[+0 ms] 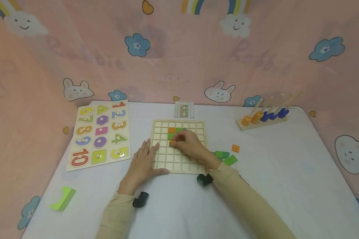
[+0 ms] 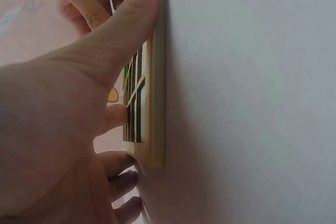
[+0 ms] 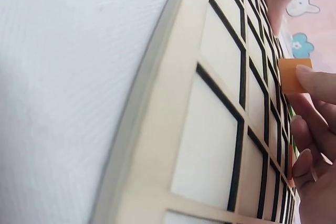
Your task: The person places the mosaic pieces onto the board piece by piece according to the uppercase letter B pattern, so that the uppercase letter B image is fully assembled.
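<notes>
A wooden grid board (image 1: 179,172) lies on the white table. Orange (image 1: 171,130) and green (image 1: 170,136) square tiles sit in its upper cells. The right hand (image 1: 192,146) pinches an orange tile (image 3: 289,76) between thumb and finger, over a cell just below the green one; the hand covers part of the tiles. The left hand (image 1: 142,164) rests at the board's left side, fingers extended, its thumb along the near edge; in the left wrist view that thumb (image 2: 118,32) lies against the board's rim (image 2: 157,93).
Loose green tiles (image 1: 230,160) and an orange tile (image 1: 235,148) lie right of the board. A pattern card (image 1: 184,110) is behind it, a number puzzle (image 1: 100,136) left, a bead stacker (image 1: 263,120) at back right, a green block (image 1: 63,199) front left. Dark pieces (image 1: 141,199) lie nearer.
</notes>
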Demonstrator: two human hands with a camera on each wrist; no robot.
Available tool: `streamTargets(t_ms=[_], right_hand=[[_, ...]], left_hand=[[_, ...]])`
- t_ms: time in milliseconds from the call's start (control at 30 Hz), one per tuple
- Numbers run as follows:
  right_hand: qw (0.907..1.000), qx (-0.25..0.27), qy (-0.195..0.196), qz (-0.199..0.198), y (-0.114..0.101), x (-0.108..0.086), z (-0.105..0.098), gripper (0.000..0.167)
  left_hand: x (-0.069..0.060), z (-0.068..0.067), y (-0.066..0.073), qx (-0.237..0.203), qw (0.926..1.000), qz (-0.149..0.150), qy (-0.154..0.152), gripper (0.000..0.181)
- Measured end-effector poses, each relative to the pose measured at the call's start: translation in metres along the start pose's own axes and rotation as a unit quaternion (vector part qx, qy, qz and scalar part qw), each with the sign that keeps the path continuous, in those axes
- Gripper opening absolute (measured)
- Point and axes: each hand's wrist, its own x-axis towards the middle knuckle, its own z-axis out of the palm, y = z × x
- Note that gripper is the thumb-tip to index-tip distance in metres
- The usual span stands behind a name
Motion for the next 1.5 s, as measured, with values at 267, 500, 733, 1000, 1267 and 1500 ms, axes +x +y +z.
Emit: streamTargets(t_ms=[267, 500, 733, 1000, 1267, 1500], right_hand=[[0.9990, -0.037, 0.024, 0.005, -0.006, 0.004, 0.003, 0.014], [0.9987, -0.042, 0.027, 0.013, -0.006, 0.007, 0.007, 0.013], [0.9958, -0.078, 0.046, 0.008, -0.005, 0.005, 0.009, 0.009], [0.9941, -0.093, 0.055, 0.002, -0.002, 0.000, 0.007, 0.007], [0.9927, -0.098, 0.068, -0.019, 0.010, -0.017, -0.008, 0.009], [0.9931, -0.090, 0.067, -0.034, 0.031, -0.033, -0.033, 0.019]], left_hand=[[0.000, 0.000, 0.000, 0.002, 1.0000, 0.001, 0.005, 0.112], [0.000, 0.000, 0.001, 0.002, 1.0000, -0.001, 0.001, 0.113], [-0.002, 0.000, 0.001, 0.002, 1.0000, 0.002, 0.006, 0.111], [-0.001, 0.000, 0.001, -0.003, 1.0000, -0.003, 0.004, 0.113], [-0.001, 0.000, 0.002, -0.004, 1.0000, -0.005, 0.005, 0.114], [0.000, 0.000, 0.003, -0.006, 1.0000, -0.004, 0.004, 0.114]])
